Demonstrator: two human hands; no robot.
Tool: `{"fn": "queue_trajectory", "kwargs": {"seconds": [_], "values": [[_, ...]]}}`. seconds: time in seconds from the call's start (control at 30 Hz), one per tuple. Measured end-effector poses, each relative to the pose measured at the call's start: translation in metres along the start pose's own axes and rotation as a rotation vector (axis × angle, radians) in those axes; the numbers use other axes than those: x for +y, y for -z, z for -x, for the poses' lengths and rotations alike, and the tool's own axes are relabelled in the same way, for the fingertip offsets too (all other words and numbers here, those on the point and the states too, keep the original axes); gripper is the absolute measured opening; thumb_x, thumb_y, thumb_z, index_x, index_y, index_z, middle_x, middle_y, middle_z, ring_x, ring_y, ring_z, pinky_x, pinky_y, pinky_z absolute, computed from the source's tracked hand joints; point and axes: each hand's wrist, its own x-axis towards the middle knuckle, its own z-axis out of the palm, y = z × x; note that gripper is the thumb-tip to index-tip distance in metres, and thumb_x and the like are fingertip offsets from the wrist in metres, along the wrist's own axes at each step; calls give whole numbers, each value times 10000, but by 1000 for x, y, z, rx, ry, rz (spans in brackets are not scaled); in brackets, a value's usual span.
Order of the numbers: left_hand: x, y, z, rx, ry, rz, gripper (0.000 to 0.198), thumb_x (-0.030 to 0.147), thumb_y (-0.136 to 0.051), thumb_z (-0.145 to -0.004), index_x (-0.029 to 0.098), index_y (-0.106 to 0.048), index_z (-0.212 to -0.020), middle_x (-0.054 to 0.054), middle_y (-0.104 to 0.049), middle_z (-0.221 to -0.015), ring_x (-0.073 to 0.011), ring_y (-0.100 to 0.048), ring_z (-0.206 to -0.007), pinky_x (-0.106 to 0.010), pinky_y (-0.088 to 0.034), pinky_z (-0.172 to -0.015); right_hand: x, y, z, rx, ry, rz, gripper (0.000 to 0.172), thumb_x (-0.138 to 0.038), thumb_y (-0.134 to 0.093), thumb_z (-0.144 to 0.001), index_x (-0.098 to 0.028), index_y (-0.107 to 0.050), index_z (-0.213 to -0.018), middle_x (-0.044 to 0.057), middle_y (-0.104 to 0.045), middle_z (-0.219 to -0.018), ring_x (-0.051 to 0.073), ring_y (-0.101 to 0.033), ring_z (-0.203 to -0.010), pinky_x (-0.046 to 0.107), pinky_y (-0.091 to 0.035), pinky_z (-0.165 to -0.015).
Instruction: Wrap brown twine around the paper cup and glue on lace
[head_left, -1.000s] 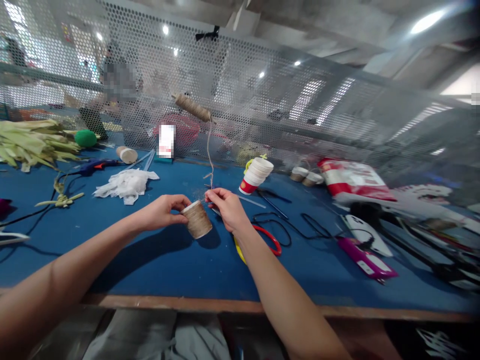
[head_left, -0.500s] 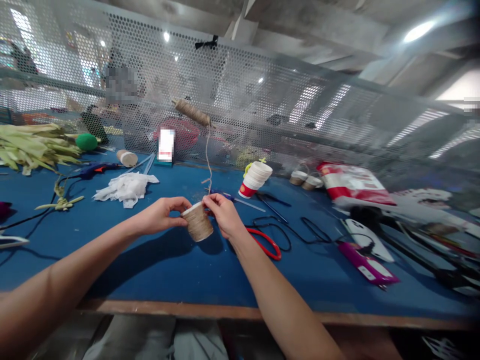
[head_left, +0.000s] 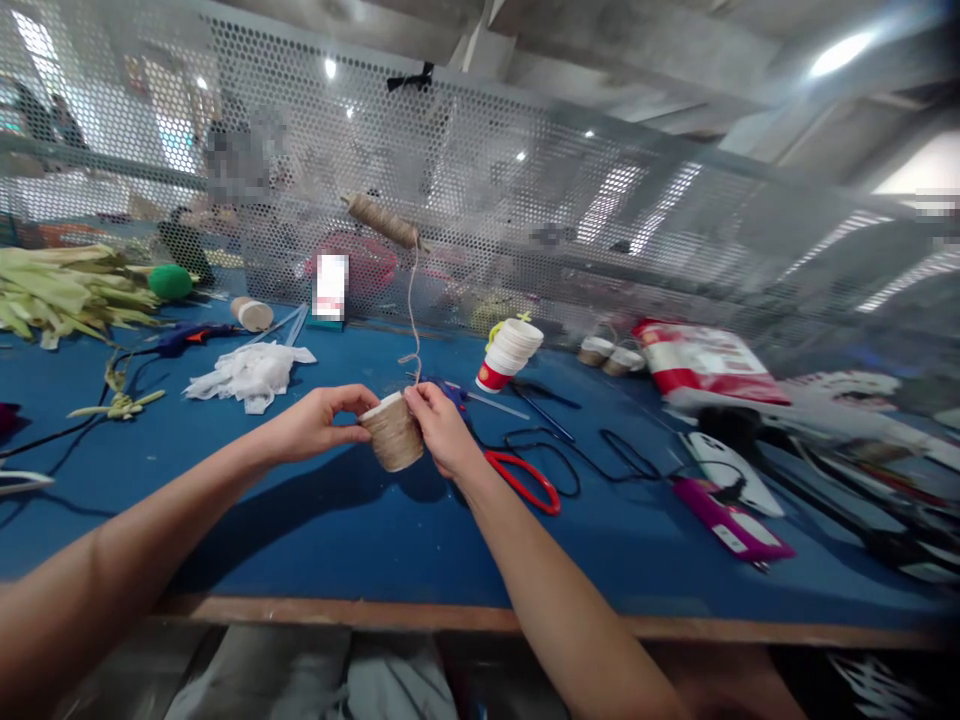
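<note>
A small paper cup wrapped in brown twine (head_left: 393,432) is held above the blue table (head_left: 360,530). My left hand (head_left: 315,424) grips its left side with thumb and fingers. My right hand (head_left: 442,428) is closed against the cup's right rim, pinching the twine (head_left: 412,310). That strand runs up to a twine spool (head_left: 382,220) hanging on the perforated metal screen.
Red-handled scissors (head_left: 525,478) and black cords lie right of my hands. A stack of paper cups (head_left: 510,352), small twine-wrapped cups (head_left: 609,356), a red-white bag (head_left: 701,360) and a magenta tool (head_left: 731,520) lie further right. White gauze (head_left: 247,370), a glue gun (head_left: 187,336) and corn husks (head_left: 67,290) sit left.
My right hand has moved left, from a little apart from the cup to pressing against its rim. The cup has risen slightly. The view has shifted a bit.
</note>
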Motion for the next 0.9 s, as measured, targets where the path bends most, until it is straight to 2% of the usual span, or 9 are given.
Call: {"fn": "queue_trajectory", "kwargs": {"seconds": [0.23,0.43,0.53,0.67,0.73,0.83,0.9], "values": [[-1,-1,0,-2,13,38,192,211,-549,-720,137,-518,-894,-35,-594,-877,-135,-546,-849,-263,-420,-790,2,-1,2,4,-2,184,213,-381,-381,-791,-187,-438,-723,-27,-448,-631,120,-425,-594,252,-341,-558],[1,-1,-1,-8,32,29,201,212,-536,-727,134,-528,-912,-47,-601,-910,-139,-551,-863,-267,-417,-802,4,-1,0,79,76,281,215,-381,-356,-805,-193,-430,-732,-7,-471,-660,143,-457,-631,270,-357,-583],[2,0,-1,-14,60,19,247,236,-560,-709,125,-529,-928,-62,-606,-925,-149,-553,-868,-287,-417,-811,2,0,0,107,119,331,200,-367,-355,-807,-199,-416,-720,-6,-464,-652,148,-460,-624,275,-354,-582],[3,2,0,5,63,72,380,241,-657,-617,131,-527,-957,-69,-598,-969,-157,-543,-908,-292,-403,-837,2,1,-1,140,135,358,197,-360,-348,-809,-205,-399,-699,-6,-459,-638,153,-460,-620,281,-351,-594],[3,4,0,111,55,149,374,223,-671,-596,140,-540,-937,-56,-600,-955,-143,-543,-899,-265,-406,-814,3,2,-2,168,135,345,207,-369,-345,-810,-207,-397,-693,-7,-456,-637,153,-460,-624,279,-350,-596],[-2,10,-2,442,62,298,145,231,-615,-657,134,-542,-735,-9,-598,-720,-86,-546,-687,-202,-418,-652,5,4,-3,201,120,315,223,-385,-340,-810,-205,-403,-695,-9,-456,-636,150,-458,-620,275,-351,-592],[-6,13,-4,596,74,399,141,233,-589,-682,140,-489,-649,24,-552,-578,-61,-504,-557,-181,-393,-561,6,4,-3,199,119,313,226,-389,-339,-811,-205,-405,-697,-11,-456,-632,148,-457,-614,274,-351,-590]]}}
